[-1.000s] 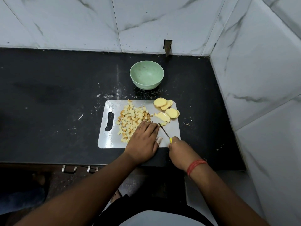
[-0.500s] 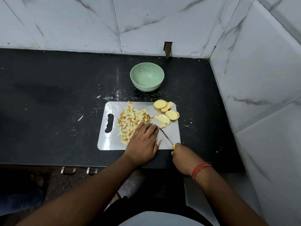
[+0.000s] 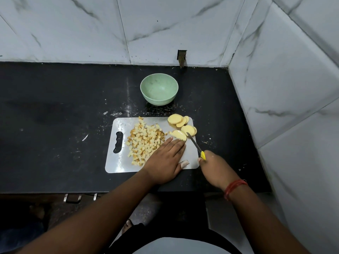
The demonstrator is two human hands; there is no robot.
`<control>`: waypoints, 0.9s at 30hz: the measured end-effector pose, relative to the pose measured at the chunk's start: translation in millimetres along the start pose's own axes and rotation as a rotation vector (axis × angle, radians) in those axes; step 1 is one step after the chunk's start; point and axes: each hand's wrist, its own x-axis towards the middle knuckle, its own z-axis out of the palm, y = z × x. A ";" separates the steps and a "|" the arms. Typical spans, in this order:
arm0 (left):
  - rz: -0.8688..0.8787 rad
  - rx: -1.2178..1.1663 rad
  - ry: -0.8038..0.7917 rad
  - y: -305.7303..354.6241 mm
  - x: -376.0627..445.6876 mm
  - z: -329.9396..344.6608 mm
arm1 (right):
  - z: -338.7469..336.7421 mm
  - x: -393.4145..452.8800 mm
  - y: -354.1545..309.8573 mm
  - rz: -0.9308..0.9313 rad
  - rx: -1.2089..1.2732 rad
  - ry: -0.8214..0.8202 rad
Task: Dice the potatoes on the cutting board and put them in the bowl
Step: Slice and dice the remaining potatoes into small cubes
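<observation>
Left hand (image 3: 167, 158) lies flat, fingers straight, on the cutting board (image 3: 119, 162) at frame centre, fingertips touching a potato slice (image 3: 178, 134). Right hand (image 3: 216, 168) grips the yellow-handled knife (image 3: 195, 145). Diced potato (image 3: 145, 142) piled left of the slices. Green bowl (image 3: 159, 89) above the board.
</observation>
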 end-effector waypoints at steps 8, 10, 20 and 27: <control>-0.117 0.034 0.000 -19.9 -14.0 2.0 | 3.3 -0.5 0.0 -0.022 -0.039 -0.055; -0.133 0.049 0.004 -25.8 -17.6 0.8 | 8.6 1.5 0.3 -0.011 -0.075 -0.071; -0.196 0.073 -0.141 -22.1 14.4 -11.5 | 16.6 14.4 -0.9 0.079 -0.149 -0.047; -0.162 0.097 -0.035 -17.8 6.4 -1.7 | 19.9 17.6 -2.9 0.111 -0.105 -0.033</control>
